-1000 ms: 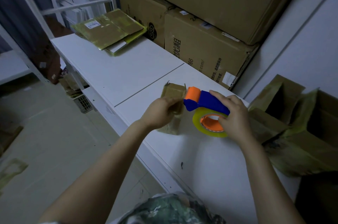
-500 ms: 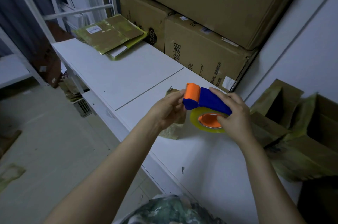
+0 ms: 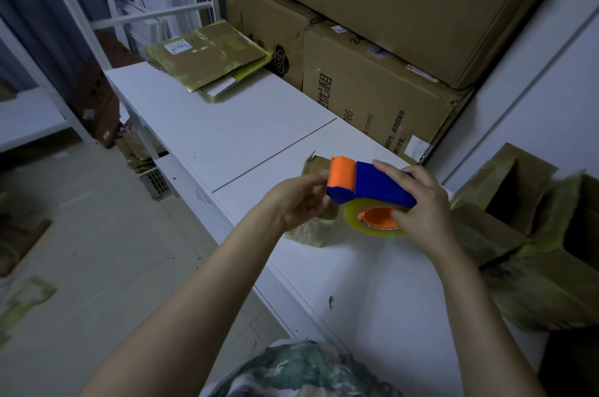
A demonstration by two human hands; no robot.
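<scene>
A tape dispenser [image 3: 379,186] with a blue body, an orange roller and a clear tape roll [image 3: 355,223] is held just above the white table [image 3: 227,130]. My right hand [image 3: 421,208] grips its blue body, thumb against the orange core. My left hand [image 3: 291,198] is at the roller end with its fingers curled and blurred. Whether they pinch the tape end does not show. A small brown cardboard box [image 3: 311,231] stands on the table right behind and below my left hand, partly hidden by it.
Large cartons [image 3: 372,98] are stacked along the back wall. Flattened taped boxes [image 3: 207,62] lie at the table's far left end. Open tape-covered boxes [image 3: 525,234] crowd the right side. A small basket [image 3: 155,182] and scraps sit on the floor left of the table.
My left hand let go of the small box and rose to the dispenser's roller end. The dispenser lifted and tilted slightly in my right hand.
</scene>
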